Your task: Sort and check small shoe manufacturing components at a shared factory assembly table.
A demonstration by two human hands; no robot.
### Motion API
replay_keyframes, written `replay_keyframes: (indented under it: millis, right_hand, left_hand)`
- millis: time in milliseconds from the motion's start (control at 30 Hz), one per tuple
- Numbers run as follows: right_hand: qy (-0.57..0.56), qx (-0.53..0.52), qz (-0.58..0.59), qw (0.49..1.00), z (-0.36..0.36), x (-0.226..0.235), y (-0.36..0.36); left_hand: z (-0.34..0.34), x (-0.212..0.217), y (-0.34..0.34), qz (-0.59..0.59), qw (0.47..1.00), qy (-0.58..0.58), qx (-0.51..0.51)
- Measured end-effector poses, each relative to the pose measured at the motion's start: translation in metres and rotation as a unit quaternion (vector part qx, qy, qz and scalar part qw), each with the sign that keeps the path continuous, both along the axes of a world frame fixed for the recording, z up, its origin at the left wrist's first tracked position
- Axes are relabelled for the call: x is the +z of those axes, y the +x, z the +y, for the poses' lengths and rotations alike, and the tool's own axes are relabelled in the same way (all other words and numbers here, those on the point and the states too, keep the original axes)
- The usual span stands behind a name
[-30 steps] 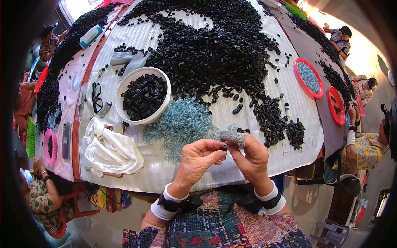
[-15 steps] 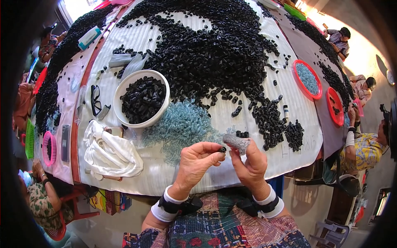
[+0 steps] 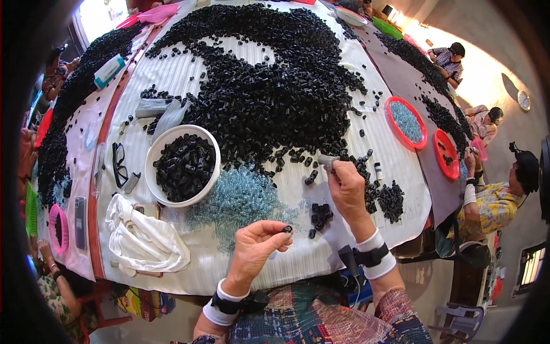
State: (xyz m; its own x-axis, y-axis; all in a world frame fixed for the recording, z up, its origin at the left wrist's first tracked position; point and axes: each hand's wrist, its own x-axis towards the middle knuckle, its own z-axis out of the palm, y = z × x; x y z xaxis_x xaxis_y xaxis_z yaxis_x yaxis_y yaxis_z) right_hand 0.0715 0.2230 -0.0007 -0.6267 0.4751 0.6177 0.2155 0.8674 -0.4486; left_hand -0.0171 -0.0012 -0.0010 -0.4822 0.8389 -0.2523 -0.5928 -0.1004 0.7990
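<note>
My left hand (image 3: pixel 252 249) pinches a small black cylindrical piece (image 3: pixel 287 229) between thumb and fingertips, above the table's near edge. Farther forward and to the right, my right hand (image 3: pixel 349 186) is closed around a grey bundle of thin strands (image 3: pixel 328 161), whose end sticks out to the left. Between the hands lies a small cluster of black pieces (image 3: pixel 320 218). A pile of clear bluish small parts (image 3: pixel 235 198) spreads beyond my left hand. Left of it stands a white bowl (image 3: pixel 150 172) full of black pieces.
A large heap of black pieces (image 3: pixel 269 86) covers the table's middle. At left lie a white cloth (image 3: pixel 143 235), eyeglasses (image 3: pixel 120 165) and more grey bundles (image 3: pixel 171 120). Red trays (image 3: pixel 421 137) stand at right. A person in a yellow patterned shirt (image 3: pixel 487 206) sits at right.
My right hand has moved forward, away from my left hand, carrying the grey bundle. My left hand still pinches the black piece, slightly lower. The view has shifted a little.
</note>
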Motion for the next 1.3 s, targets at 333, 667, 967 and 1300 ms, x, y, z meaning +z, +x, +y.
replay_keyframes:
  millis: [333, 667, 967, 1300]
  right_hand:
    - [0.049, 0.052, -0.169, 0.983, 0.025, -0.017, -0.025]
    - [-0.017, 0.053, -0.096, 0.994, 0.021, -0.013, -0.023]
    - [-0.350, 0.144, 0.018, 0.925, -0.078, 0.029, 0.020]
    - [-0.200, 0.145, 0.049, 0.968, -0.101, 0.038, 0.033]
  left_hand:
    - [-0.003, -0.012, -0.014, -0.007, 1.000, -0.014, 0.015]
    - [0.005, -0.004, -0.013, -0.022, 1.000, -0.016, 0.013]
    - [0.005, 0.001, 0.002, -0.001, 1.000, 0.002, 0.024]
    - [-0.003, 0.015, 0.018, 0.048, 0.999, -0.003, 0.020]
